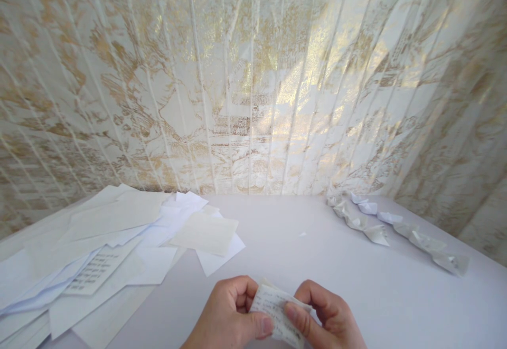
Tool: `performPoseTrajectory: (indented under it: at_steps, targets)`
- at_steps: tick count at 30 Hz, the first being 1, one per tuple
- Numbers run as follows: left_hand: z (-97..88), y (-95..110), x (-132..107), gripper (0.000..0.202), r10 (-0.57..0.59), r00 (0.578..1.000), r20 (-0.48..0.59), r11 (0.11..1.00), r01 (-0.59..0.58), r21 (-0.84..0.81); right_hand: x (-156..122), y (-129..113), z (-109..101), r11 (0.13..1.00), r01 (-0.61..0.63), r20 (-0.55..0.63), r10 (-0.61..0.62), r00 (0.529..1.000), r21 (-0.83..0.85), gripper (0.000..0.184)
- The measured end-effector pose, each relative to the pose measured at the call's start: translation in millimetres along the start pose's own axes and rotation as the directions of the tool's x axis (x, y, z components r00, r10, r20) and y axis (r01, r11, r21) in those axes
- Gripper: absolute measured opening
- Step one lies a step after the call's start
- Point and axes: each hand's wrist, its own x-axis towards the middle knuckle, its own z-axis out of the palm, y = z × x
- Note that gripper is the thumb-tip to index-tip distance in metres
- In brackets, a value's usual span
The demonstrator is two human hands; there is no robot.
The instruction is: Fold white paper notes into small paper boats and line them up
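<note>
A small folded piece of paper (275, 309) with lines of handwriting is held between both hands, low in the middle of the head view. My left hand (233, 312) pinches its left side, thumb on the front face and fingers curled behind. On the right side, my right hand (327, 317) grips it with the thumb pressed on the written face. The layers at the paper's lower edge are partly hidden by the thumbs.
Loose sheets (114, 217), some written on, spread in a pile over the table's left side. Two rows of folded paper boats (420, 238) stand at the right. A tiny paper scrap (303, 234) lies mid-table (277, 222). A patterned curtain (245, 85) hangs behind.
</note>
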Motion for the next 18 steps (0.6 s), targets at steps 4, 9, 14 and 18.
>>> performPoseTrajectory:
  at_steps: [4,9,14,18]
  targets:
    - [-0.5,-1.0,-0.1,0.017,-0.012,1.000,0.021,0.997,0.014,-0.078,2.0,-3.2,-2.8,1.000,-0.002,-0.006,0.002,1.000,0.014,0.046]
    - [-4.3,-3.1,0.2,0.025,-0.042,0.996,0.078,0.995,0.048,-0.087,4.2,-2.6,-4.9,0.998,0.021,-0.004,-0.021,1.000,-0.055,0.042]
    - [-7.6,-1.1,1.5,0.030,0.049,0.993,0.110,0.998,-0.054,0.042,3.6,-3.9,-4.3,0.976,0.089,0.027,-0.085,0.996,-0.200,0.036]
    - [-6.3,4.2,-0.3,0.030,0.104,0.995,0.003,0.976,-0.102,0.192,1.3,-5.3,-3.2,0.951,0.149,0.058,-0.138,0.989,-0.272,0.034]
